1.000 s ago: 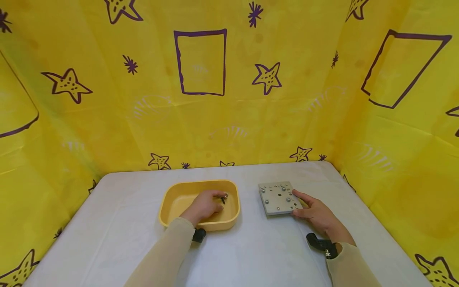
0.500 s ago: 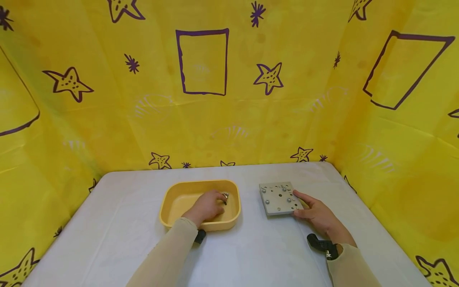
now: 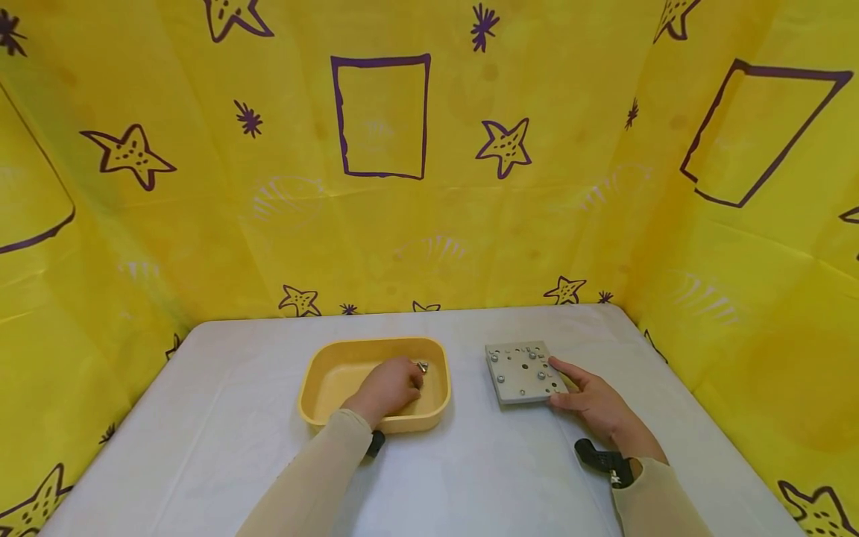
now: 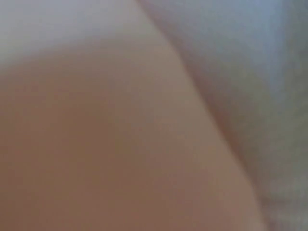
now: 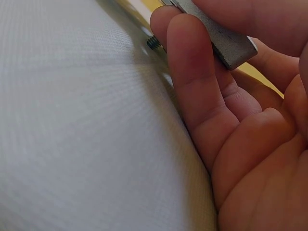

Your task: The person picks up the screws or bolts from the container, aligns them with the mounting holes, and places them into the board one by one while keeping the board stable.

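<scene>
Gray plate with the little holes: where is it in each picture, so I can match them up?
Head: right of the middle, low down, the gray plate lies to the right of the yellow tray.
Left wrist: I can't see it; that picture is very blurry.
Right wrist: part of it shows at the top, right of the middle.
Landmark shared by head and right wrist: the right-hand grip holding its edge.

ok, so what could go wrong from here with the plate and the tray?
1. The right hand grips the metal plate by just its right-hand side, so it might tip or slip.
2. A screw thread juts out beside that hand's fingers; it could snag or get knocked.
3. The left hand is in the yellow tray, with a small shiny part at its fingers; their grip is hidden, so a dropped part seems possible.
</scene>
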Demonstrator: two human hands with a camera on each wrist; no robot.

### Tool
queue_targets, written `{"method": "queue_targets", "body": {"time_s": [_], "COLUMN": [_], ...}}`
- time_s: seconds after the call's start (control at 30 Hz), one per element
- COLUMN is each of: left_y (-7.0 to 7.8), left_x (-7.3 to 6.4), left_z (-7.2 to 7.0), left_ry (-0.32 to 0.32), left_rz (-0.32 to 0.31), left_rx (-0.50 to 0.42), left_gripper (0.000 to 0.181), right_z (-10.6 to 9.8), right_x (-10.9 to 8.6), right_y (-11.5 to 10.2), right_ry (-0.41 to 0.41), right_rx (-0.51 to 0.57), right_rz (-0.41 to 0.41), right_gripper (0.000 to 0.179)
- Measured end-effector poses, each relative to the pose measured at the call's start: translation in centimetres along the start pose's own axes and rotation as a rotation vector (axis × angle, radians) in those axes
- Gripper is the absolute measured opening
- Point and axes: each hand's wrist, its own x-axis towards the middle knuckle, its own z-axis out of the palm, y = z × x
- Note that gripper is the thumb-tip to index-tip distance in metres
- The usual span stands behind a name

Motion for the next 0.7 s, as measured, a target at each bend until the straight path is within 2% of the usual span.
{"method": "queue_targets", "body": {"time_s": [0.1,0.2,0.4,0.53,0.6,0.7], "left_y": [0.1,0.4,1.2,1.9,2.3,2.7], "left_x": [0.1,-0.1,-0.7,-0.8,-0.8,-0.6], "left_z": [0.0,-0.2,-1.5,-2.2,-2.6,-2.9], "left_ry": [-0.011,0.003,0.09,0.113,0.121,0.132], "left_rz": [-0.009,-0.046,-0.196,-0.295,-0.329,-0.332], "left_rx": [0.032,-0.03,-0.331,-0.517,-0.623,-0.766], "left_gripper": [0.008,0.013,0.028,0.031,0.03,0.029], "right_z": [0.0,0.1,0.1,0.0,0.0,0.0], "right_x": [0.0,-0.1,0.0,0.1,0.1,0.1], "right_y": [0.0,0.0,0.2,0.3,0.3,0.2], "right_ry": [0.002,-0.002,0.001,0.003,0.001,-0.003], "right_rx": [0.008,0.011,0.022,0.022,0.024,0.024], "right_rz": [0.002,-0.003,-0.009,-0.007,-0.009,-0.013], "right_gripper": [0.085,0.085,0.087,0.087,0.086,0.086]}}
